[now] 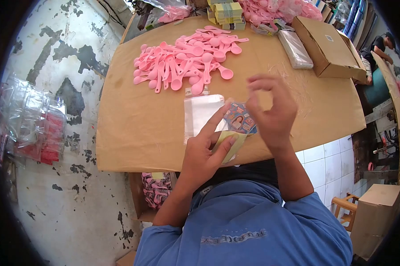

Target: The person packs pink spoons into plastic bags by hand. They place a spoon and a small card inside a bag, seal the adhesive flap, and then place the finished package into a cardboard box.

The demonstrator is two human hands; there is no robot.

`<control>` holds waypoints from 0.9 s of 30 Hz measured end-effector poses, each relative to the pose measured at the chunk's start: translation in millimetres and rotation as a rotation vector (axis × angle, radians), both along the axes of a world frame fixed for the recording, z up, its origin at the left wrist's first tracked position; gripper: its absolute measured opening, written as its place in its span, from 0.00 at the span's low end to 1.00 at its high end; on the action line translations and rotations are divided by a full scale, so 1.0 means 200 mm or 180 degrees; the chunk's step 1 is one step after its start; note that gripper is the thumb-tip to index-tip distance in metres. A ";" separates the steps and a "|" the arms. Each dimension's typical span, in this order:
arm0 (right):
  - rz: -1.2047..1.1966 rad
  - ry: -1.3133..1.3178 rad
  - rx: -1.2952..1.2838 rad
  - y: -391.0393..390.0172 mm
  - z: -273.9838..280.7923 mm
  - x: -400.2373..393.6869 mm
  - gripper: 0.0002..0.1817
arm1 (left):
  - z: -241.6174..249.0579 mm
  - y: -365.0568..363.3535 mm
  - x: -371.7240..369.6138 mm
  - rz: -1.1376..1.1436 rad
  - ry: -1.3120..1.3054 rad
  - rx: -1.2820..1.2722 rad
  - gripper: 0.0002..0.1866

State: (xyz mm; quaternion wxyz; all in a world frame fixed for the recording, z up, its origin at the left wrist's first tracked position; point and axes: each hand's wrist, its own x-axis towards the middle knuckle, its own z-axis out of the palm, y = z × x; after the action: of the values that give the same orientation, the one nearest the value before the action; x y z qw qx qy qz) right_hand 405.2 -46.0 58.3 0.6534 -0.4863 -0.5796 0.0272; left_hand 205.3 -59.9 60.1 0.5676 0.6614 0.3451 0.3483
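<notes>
My left hand [205,153] grips a pale yellow card [231,146] between thumb and fingers, its index finger stretched toward a patterned blue card [240,119]. Just right of that card is my right hand [273,108], raised, its thumb and index finger curled close together; whether anything small is between them cannot be made out. A clear plastic bag [202,113] lies on the brown table [133,128] beside my left hand. Behind it spreads a heap of pink measuring spoons [186,60].
Stacked yellow cards [227,13], bagged pink pieces and a cardboard box [326,48] stand along the far side. A stack of clear bags [294,49] lies near the box. Below the table is a box of pink items [156,190]. A person [379,51] is at far right.
</notes>
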 end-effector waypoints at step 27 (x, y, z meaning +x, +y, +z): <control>0.2193 0.1913 -0.1666 -0.12 -0.04 0.00 0.07 | -0.09 0.11 -0.03 0.0647 -0.1257 -0.0253 0.12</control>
State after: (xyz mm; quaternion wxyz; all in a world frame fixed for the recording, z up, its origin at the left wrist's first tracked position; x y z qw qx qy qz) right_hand 405.1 -69.9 49.8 0.6006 -0.3852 -0.4667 0.5226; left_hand 198.5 -36.9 42.6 0.6117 0.5193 0.3057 0.5125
